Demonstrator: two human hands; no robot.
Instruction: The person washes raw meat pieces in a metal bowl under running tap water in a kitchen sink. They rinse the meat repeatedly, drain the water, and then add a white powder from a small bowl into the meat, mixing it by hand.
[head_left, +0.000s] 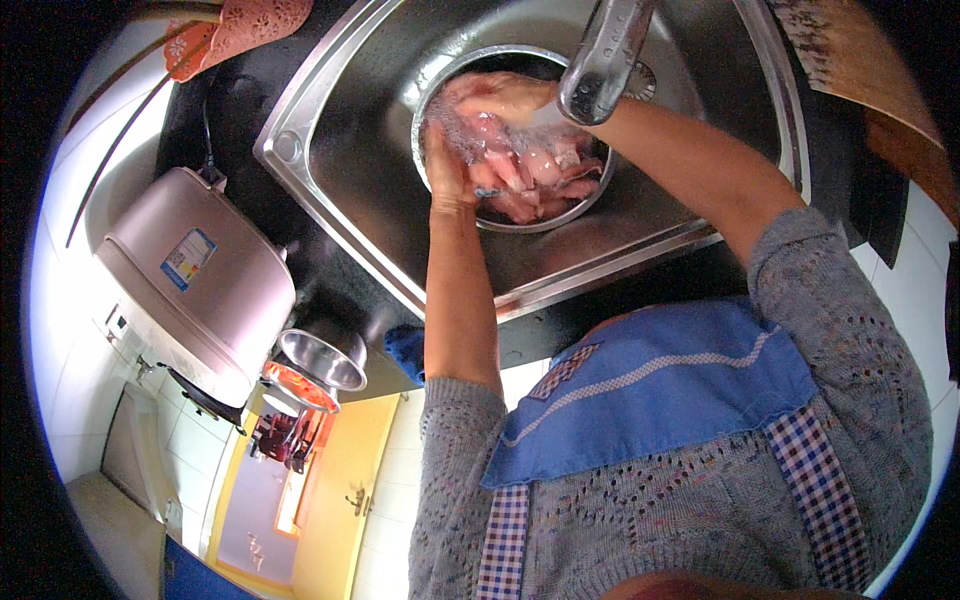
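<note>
Both my hands are in a round metal basin (415, 142) that stands in the stainless steel sink (367, 172). Pinkish pieces of raw meat (544, 169) lie in bubbly water inside it. My left hand (448, 161) reaches down along the basin's left wall, its fingers partly under water beside the meat. My right hand (510, 97) bends across the far side, over or against some pieces. Water and foam hide the fingertips, so a firm hold on any piece cannot be made out. Above my right wrist hangs the metal faucet (600, 67).
A rice cooker (225, 262) stands on the black counter (330, 277) to the left. Near it are an empty metal bowl (319, 360) and a dish of orange-red food (300, 386). A sink drain (641, 81) shows behind the basin. A blue cloth (405, 352) hangs at the counter edge.
</note>
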